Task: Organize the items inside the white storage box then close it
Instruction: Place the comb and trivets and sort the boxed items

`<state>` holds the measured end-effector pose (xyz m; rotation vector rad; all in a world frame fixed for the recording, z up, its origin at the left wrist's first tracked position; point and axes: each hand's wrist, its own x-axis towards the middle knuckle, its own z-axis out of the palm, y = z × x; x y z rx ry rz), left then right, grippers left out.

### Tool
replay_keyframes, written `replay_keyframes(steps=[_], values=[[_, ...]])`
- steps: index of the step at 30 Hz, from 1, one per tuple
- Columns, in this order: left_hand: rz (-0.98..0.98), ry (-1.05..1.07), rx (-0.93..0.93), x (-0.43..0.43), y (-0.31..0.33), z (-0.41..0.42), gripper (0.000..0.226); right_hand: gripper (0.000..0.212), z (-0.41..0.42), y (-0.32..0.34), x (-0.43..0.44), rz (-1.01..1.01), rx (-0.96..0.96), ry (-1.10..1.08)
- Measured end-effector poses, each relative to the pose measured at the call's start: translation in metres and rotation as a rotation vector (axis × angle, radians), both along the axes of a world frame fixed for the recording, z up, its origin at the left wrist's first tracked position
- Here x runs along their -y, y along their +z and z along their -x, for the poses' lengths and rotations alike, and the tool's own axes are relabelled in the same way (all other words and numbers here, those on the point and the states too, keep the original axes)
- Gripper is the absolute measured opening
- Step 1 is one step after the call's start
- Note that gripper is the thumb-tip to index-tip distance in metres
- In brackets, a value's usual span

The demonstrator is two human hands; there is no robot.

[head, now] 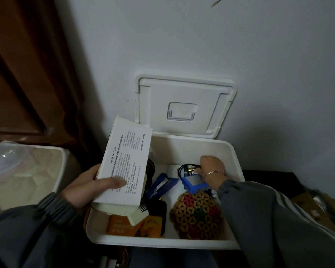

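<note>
The white storage box [234, 163] stands open, its lid [184, 105] leaning back against the wall. My left hand [89, 188] grips a white printed carton [124, 163] over the box's left side, with a second cream box [137, 217] under it. My right hand [211, 167] reaches deep into the box's back and pinches a small gold-tipped item [191, 168] beside a black cable loop [182, 171]. Below it lie a blue case [193, 183], a blue stapler-like item [161, 185], a woven flower-pattern mat [196, 215], a black comb [155, 207] and an orange packet [122, 225].
A lined bin with a clear plastic bag [17, 171] stands to the left of the box. A brown wooden door [27, 64] fills the upper left. Cardboard and clutter [317, 207] sit at the right behind my sleeve. The wall is right behind the lid.
</note>
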<state>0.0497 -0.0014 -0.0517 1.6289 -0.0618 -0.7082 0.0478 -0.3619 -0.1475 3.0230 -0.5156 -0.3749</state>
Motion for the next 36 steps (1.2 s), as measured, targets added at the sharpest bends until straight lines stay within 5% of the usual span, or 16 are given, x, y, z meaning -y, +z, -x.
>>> replay_keyframes(steps=[8,14,18,28,36], values=[[0.017,0.012,-0.010,0.002,-0.003,0.003,0.081,0.046,0.036,0.015,-0.016,-0.097,-0.086,0.370],[0.031,0.033,0.006,0.000,0.000,0.012,0.080,0.057,0.042,0.007,-0.024,0.128,-0.210,0.520],[0.029,0.056,0.011,-0.003,0.001,0.017,0.082,0.068,0.035,0.005,-0.028,0.119,-0.240,0.466],[0.035,0.057,0.011,-0.015,0.006,0.027,0.082,0.034,0.040,0.017,-0.026,0.075,-0.107,0.357],[0.128,0.078,-0.008,-0.022,0.012,0.029,0.077,0.022,0.067,0.099,0.003,-0.343,0.309,0.093]])
